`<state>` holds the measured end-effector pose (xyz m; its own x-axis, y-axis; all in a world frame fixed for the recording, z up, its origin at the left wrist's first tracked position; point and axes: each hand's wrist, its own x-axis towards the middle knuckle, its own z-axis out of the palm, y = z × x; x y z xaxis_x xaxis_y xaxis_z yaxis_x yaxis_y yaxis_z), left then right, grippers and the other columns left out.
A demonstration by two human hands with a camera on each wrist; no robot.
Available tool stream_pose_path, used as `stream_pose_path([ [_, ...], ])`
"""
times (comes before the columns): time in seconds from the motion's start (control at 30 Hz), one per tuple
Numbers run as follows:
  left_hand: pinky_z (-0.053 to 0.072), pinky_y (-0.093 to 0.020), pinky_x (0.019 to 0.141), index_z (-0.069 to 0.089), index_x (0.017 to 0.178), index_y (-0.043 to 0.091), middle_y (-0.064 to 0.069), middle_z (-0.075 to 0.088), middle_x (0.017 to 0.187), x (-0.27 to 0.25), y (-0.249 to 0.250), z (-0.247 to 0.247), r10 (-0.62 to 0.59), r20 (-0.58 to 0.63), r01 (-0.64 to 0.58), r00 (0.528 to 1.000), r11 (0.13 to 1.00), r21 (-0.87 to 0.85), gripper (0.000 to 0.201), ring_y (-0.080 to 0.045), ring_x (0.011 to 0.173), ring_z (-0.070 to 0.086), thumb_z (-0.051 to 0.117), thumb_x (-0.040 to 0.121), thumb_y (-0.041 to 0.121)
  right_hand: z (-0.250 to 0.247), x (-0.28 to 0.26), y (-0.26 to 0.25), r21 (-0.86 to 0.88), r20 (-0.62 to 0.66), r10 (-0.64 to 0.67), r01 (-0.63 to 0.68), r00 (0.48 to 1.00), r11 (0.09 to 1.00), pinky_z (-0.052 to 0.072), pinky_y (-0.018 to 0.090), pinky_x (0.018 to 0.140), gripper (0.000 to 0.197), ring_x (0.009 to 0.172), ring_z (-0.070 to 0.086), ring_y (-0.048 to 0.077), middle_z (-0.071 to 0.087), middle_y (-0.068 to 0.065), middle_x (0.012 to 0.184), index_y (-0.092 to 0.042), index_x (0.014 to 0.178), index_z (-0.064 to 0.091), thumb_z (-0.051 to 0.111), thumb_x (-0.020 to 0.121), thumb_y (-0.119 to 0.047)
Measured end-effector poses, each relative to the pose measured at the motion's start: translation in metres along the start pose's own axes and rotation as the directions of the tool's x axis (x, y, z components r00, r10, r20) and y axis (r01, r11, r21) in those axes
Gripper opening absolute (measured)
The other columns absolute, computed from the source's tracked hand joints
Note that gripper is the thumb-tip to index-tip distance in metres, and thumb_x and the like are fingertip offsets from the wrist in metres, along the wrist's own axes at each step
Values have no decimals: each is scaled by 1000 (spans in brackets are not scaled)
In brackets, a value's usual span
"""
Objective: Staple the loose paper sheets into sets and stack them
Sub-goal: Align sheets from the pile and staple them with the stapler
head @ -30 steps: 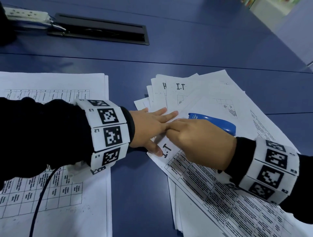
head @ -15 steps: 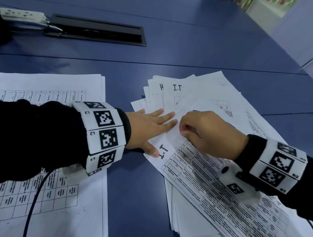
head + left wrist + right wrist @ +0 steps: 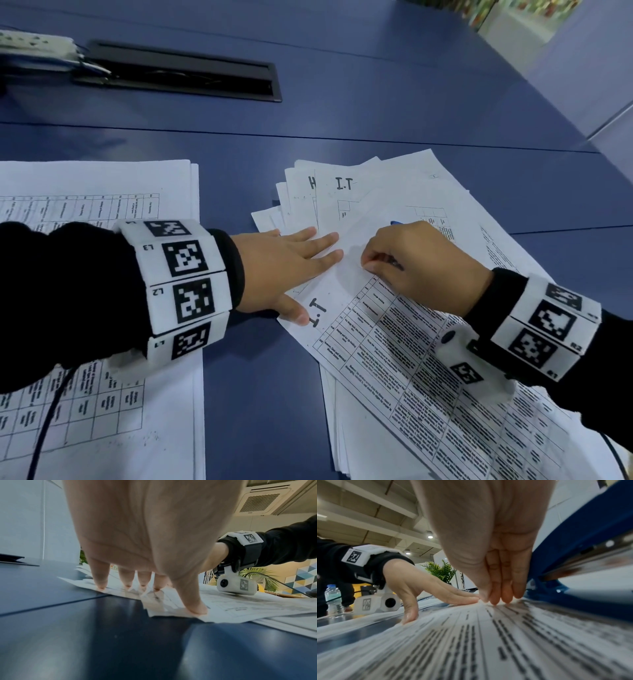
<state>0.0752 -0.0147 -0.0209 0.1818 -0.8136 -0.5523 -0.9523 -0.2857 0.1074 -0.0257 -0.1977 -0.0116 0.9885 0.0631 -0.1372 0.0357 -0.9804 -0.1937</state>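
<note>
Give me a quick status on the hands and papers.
Left hand flat, pressing the loose sheets. Right hand fingertips bunched on the top sheet. Blue stapler beside the right hand, ungripped.

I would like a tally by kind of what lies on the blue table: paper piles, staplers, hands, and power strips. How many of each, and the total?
Paper piles: 2, a neat pile and a loose pile
Staplers: 1, the blue stapler, mostly hidden in the head view
Hands: 2, left hand and right hand
Power strips: 1, power strip
Total: 6
</note>
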Motion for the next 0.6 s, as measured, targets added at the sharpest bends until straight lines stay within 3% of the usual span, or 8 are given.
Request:
stream_pose_path([
  [0.07, 11, -41, 119, -20, 147, 27, 8, -29, 153, -2, 1, 1, 0, -5, 0, 1000, 1000, 12, 88, -14, 144, -18, 40, 91, 59, -1, -2, -1, 1, -19, -25, 25, 999, 1000, 40, 25, 73, 21, 82, 59, 18, 66, -1, 89, -13, 93, 69, 49, 91, -17],
  [0.17, 14, -40, 118, -17, 147, 29, 7, -27, 154, -6, 2, 2, 13, -16, -12, 1000, 998, 58, 81, -16, 145, -14, 36, 93, 57, -10, -7, 2, 74, -232, -56, 74, 971, 994, 40, 19, 69, 23, 74, 57, 12, 65, -3, 87, -15, 97, 69, 50, 84, -18],
  [0.27, 13, -38, 118, -14, 147, 35, 9, -26, 154, -12, -1, 2, 38, -6, -38, 999, 998, 43, 74, -13, 145, -15, 35, 95, 54, -17, -13, 14, 20, -371, 13, -6, 929, 1000, 37, 21, 74, 26, 88, 55, 16, 60, -1, 100, -19, 108, 63, 56, 84, -25],
  [0.33, 13, -36, 118, -11, 147, 38, 10, -26, 154, -14, -3, 0, 52, -1, -52, 999, 998, 29, 71, -11, 144, -16, 36, 95, 52, -18, -16, 22, -18, -287, 130, -141, 949, 990, 38, 26, 80, 42, 101, 52, 20, 54, 1, 113, -21, 124, 52, 59, 85, -36],
  [0.43, 15, -36, 118, -10, 147, 40, 12, -25, 154, -14, -4, 0, 55, -2, -54, 999, 998, 24, 71, -10, 144, -16, 36, 94, 53, -14, -17, 30, -25, -78, 297, -300, 952, 954, 38, 28, 75, 59, 88, 51, 16, 57, -1, 111, -24, 133, 41, 64, 81, -42],
  [0.6, 13, -44, 118, -10, 146, 42, 14, -26, 153, -13, -4, 4, 42, -4, -42, 999, 999, 18, 78, -9, 144, -16, 40, 90, 60, -22, -21, 15, 58, -164, 186, -179, 969, 982, 38, 23, 63, 39, 67, 50, 7, 57, -13, 82, -25, 119, 55, 67, 82, -29],
])
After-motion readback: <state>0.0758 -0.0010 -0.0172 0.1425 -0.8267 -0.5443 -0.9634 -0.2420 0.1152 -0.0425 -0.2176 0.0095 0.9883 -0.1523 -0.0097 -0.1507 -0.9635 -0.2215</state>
